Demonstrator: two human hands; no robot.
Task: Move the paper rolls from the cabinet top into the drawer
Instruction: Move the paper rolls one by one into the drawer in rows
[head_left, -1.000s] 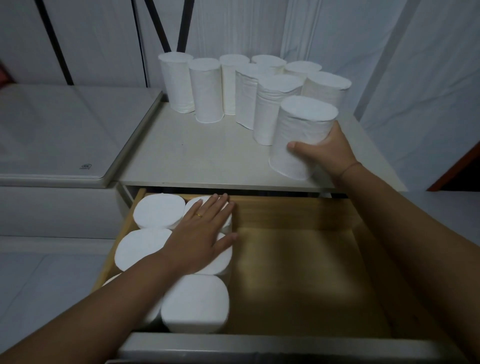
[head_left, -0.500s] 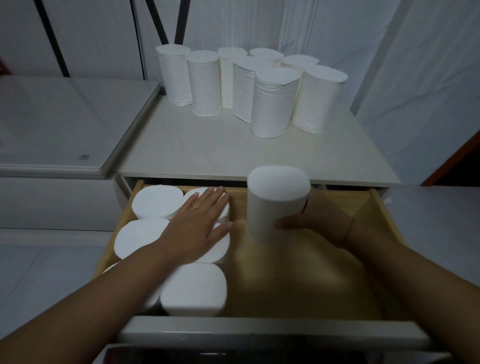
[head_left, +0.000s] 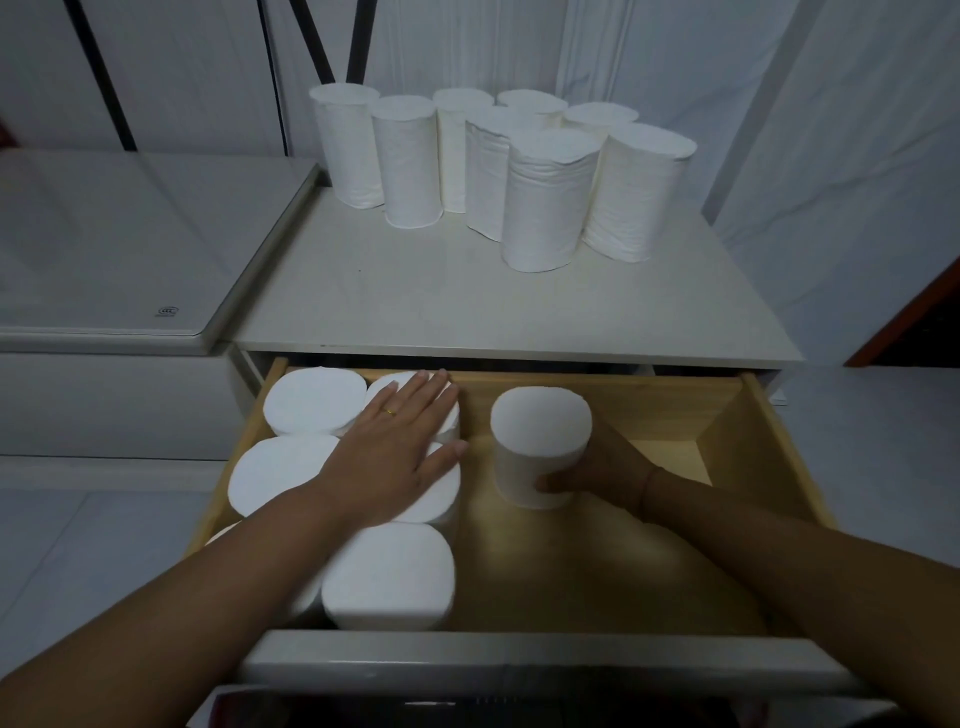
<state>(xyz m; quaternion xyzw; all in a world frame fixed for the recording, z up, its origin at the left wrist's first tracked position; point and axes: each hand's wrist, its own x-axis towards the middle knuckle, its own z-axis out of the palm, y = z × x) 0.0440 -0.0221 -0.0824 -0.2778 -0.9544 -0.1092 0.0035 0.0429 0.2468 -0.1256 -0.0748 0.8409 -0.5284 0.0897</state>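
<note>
Fingers of the right hand (head_left: 608, 467) curl round a white cylindrical paper roll (head_left: 540, 441), the thumb laid across its near side and the other fingers hidden behind it. Hand and roll sit low inside the open pale wooden drawer (head_left: 727, 431), toward its back wall. Whether the roll's base touches the drawer floor cannot be told.

Just left of that roll, across a narrow gap, the left hand (head_left: 395, 452) lies flat. Its fingers are straight and close together, thumb spread, and the palm rests on the tops of white paper rolls packed upright (head_left: 311, 402) in the drawer's left part. A thin gold ring (head_left: 388, 412) shows on one finger.

Beyond both hands, on the off-white cabinet top (head_left: 415, 301), eight more white paper rolls (head_left: 545, 208) stand upright, clustered at the back. Left of the left hand sits a white lidded chest (head_left: 130, 234).
</note>
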